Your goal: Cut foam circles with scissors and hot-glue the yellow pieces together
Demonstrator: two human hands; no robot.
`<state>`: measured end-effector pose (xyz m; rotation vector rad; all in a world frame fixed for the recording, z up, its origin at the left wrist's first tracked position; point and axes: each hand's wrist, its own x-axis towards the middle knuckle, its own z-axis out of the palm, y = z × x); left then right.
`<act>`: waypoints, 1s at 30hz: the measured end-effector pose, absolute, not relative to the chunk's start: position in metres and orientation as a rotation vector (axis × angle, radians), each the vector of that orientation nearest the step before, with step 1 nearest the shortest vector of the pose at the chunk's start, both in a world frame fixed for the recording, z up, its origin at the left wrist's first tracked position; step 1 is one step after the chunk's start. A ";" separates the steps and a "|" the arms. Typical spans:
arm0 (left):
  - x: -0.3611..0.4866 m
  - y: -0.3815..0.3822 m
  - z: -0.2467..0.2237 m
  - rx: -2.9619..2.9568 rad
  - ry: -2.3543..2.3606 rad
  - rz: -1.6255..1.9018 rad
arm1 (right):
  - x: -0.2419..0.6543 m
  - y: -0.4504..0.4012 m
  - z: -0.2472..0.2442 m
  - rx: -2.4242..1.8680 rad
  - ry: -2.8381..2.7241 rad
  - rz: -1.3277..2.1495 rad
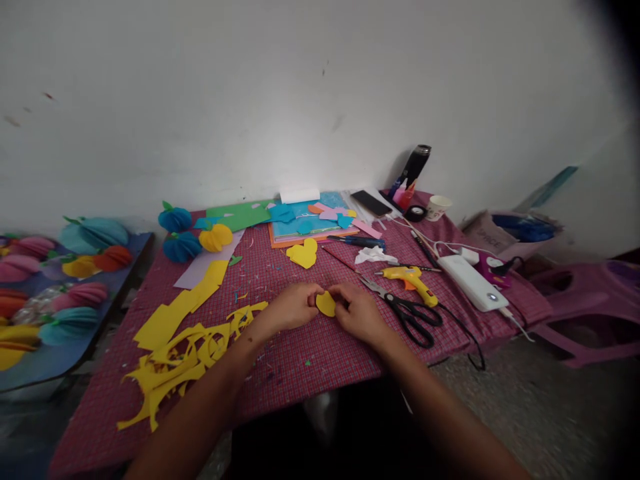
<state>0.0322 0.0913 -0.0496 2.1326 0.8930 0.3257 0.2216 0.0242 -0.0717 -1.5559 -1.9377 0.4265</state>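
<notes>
A small rounded piece of yellow paper [326, 305] is held between my two hands near the middle of the table. My left hand [296, 305] pinches its left edge, and my right hand [356, 311] has closed fingers on its right edge. Just beyond them lie more yellow cut pieces [303, 254], overlapping in a small pile. To the right of my right hand rest black-handled scissors [407, 313] and a yellow glue gun [411, 281]. Yellow paper offcuts [175, 373] are heaped to the left of my left forearm.
Blue paper balls [182, 247] and a yellow one stand back left. Coloured sheets [243, 215], a phone [371, 203], a black bottle [417, 163] and a paper cup [438, 207] line the back. A white power bank [473, 283] with cables lies right. Paper pumpkins [95, 233] fill a blue side table.
</notes>
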 end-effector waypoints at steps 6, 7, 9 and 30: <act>0.035 0.092 -0.050 2.213 0.884 0.348 | 0.220 0.018 -0.067 -1.465 -2.010 0.461; 0.035 0.092 -0.051 2.229 0.884 0.345 | 0.220 0.017 -0.067 -1.461 -2.011 0.464; 0.036 0.092 -0.051 2.248 0.890 0.326 | 0.220 0.017 -0.067 -1.472 -2.009 0.483; 0.030 0.096 -0.040 2.283 0.952 0.384 | 0.225 0.017 -0.072 -1.477 -1.906 0.506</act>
